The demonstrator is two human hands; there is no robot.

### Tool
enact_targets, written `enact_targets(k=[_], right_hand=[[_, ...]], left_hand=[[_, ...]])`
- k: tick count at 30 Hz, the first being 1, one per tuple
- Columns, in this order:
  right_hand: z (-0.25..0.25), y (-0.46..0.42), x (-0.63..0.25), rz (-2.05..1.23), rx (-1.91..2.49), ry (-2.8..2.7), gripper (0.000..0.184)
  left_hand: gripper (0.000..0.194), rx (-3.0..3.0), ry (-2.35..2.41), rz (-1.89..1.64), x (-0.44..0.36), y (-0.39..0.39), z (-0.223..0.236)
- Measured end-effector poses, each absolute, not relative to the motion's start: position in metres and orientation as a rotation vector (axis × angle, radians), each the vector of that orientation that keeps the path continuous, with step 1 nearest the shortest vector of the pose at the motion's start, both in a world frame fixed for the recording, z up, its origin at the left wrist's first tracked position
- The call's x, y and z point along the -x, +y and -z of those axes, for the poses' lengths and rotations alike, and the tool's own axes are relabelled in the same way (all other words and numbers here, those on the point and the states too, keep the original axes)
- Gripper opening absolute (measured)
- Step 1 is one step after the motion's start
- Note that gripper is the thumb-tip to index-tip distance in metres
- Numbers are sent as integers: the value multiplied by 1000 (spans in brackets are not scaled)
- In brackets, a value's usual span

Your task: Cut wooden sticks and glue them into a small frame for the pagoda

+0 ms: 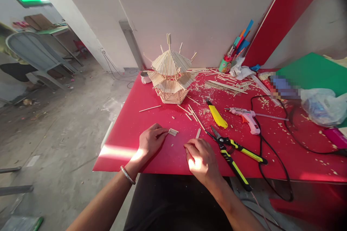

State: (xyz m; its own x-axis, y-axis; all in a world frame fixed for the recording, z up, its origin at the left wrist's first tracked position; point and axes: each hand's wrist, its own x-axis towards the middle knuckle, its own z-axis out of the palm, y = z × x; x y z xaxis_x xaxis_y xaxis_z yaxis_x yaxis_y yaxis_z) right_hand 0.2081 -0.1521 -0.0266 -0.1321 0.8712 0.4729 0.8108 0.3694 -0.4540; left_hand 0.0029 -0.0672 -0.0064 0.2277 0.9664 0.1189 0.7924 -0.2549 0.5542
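My left hand pinches the edge of a small panel of short wooden sticks just above or on the red tabletop. My right hand is closed, thumb and fingertips together near the table's front; whatever is between them is too small or hidden. A short flat wooden stick lies just beyond it. Behind both hands stands a tiered pagoda model made of thin wooden sticks. To the right of my right hand are cutting pliers with black and yellow handles, jaws apart.
A yellow utility knife and a pink-and-white glue gun with a black cable lie at right on the red table. Loose sticks and shavings cover the back. A pen cup and a plastic bag stand farther off.
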Motion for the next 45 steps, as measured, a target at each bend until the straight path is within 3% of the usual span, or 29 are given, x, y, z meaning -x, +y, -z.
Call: enact_targets(k=[16,22,26,29,34,40,45], right_hand=[[20,-152,-212,-104,1395,-1882,24],[8,-144,-242,78,1385,-1814,19],[-2,-133,-289,282,1646,-1660,20],[-9,-124,-330,358,2150,-1478,32],[-5,-110,-378,-17,2772,-1351,47],[8,-87,-408,-229,2745,-1382,51],[11,-83,-419,-194,2622,-1394,34]], left_hand=[[20,-2155,1638,-630,-4,-68,6],[19,-2184,1631,-683,-3,-68,10],[19,-2195,1613,-691,-1,-66,12],[19,-2184,1592,-704,0,-64,12],[19,-2186,1603,-707,-1,-63,14],[16,-2170,1641,-699,-3,-66,14],[15,-2131,1715,-656,-8,-65,11]])
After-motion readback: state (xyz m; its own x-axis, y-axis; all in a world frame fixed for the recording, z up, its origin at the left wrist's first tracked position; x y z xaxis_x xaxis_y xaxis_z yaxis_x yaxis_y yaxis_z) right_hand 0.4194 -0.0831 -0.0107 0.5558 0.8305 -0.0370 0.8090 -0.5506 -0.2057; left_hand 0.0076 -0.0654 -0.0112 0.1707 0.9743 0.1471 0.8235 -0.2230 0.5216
